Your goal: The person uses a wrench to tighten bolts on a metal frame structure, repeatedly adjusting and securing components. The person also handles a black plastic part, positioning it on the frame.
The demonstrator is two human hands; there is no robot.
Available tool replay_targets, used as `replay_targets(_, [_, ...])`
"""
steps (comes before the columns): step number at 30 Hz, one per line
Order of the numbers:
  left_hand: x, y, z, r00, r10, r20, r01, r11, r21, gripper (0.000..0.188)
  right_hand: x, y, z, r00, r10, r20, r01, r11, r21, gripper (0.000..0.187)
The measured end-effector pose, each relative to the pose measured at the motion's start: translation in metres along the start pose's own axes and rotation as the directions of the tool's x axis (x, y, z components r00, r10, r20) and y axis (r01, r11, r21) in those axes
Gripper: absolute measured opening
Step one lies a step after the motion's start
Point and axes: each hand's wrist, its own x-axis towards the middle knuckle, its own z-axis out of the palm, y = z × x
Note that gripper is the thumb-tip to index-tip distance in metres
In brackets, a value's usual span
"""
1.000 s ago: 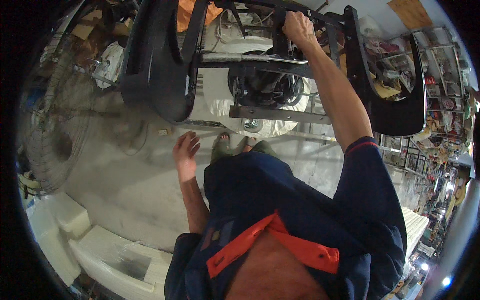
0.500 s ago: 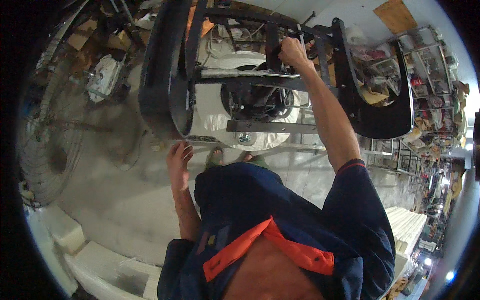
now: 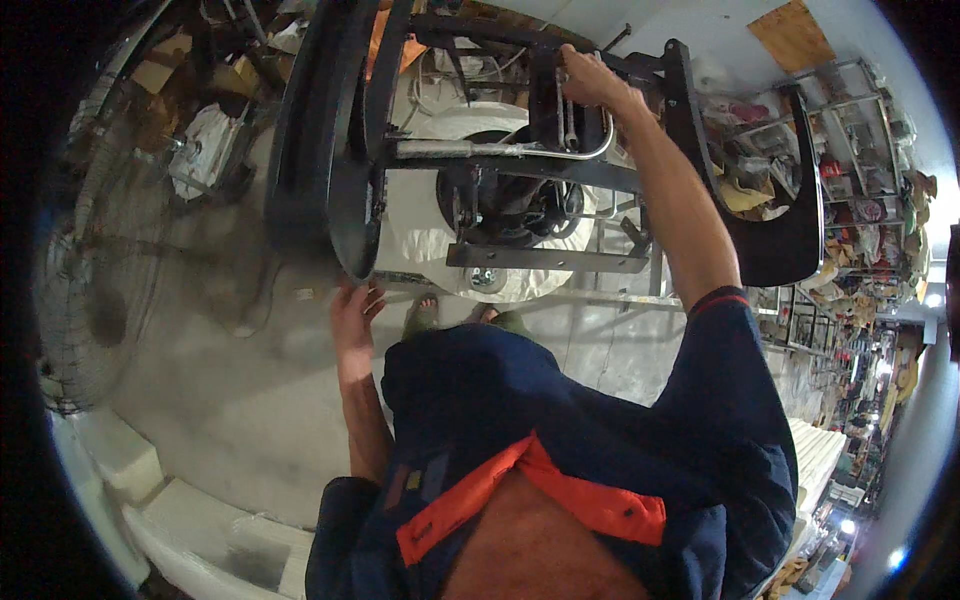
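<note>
Slightly higher than half a second ago, the right hand (image 3: 593, 80) is now set beside the top of the black upright plate (image 3: 543, 100), and the curved end of the bent silver bar (image 3: 592, 155), previously covered, is exposed below it. By the black frame (image 3: 608, 178) the plate is carried, toward its far edge; the bar is laid along the front crossrail, its bend near the right end. The right hand's fingers are curled at the plate; whether anything is grasped by them cannot be told. Just under them, a shiny wrench-like tool (image 3: 568, 118) is seen. At the frame's near left corner, below the tip of a black curved panel (image 3: 352, 215), the left hand (image 3: 351, 320) is held with fingers loosely released; contact with the panel cannot be told. Beneath the frame, a round pale cover (image 3: 412, 235) is seen above the floor (image 3: 255, 365). Farther left, a wire-caged fan (image 3: 112, 285) is shown blurred.
</note>
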Motion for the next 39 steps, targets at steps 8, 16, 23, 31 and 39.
replay_targets(8, [-0.007, 0.001, -0.005, 0.999, 0.033, -0.041, -0.034, 0.999, -0.034, 0.024, 0.016, 0.000, -0.020, 0.972, 0.051, 0.229, -0.116, 0.953, 0.279, 0.029])
replay_targets(16, [-0.019, -0.002, 0.018, 0.999, 0.042, -0.005, -0.043, 0.999, -0.013, 0.024, 0.034, 0.001, -0.020, 0.935, 0.173, 0.311, -0.201, 0.978, 0.061, 0.025])
replay_targets(23, [-0.030, 0.014, 0.074, 0.980, 0.040, 0.194, -0.045, 0.999, 0.021, 0.024, 0.043, 0.032, -0.010, 0.930, 0.060, 0.363, -0.183, 0.931, 0.317, 0.019])
replay_targets(31, [-0.029, 0.022, 0.121, 0.928, 0.249, 0.277, -0.313, 0.925, 0.216, 0.024, 0.061, 0.040, -0.015, 0.862, 0.052, 0.504, -0.186, 0.958, 0.219, 0.020])
replay_targets(39, [-0.022, 0.023, 0.156, 0.886, 0.378, 0.268, -0.446, 0.852, 0.273, 0.028, 0.058, 0.016, -0.036, 0.798, 0.050, 0.600, -0.260, 0.927, 0.269, 0.014])
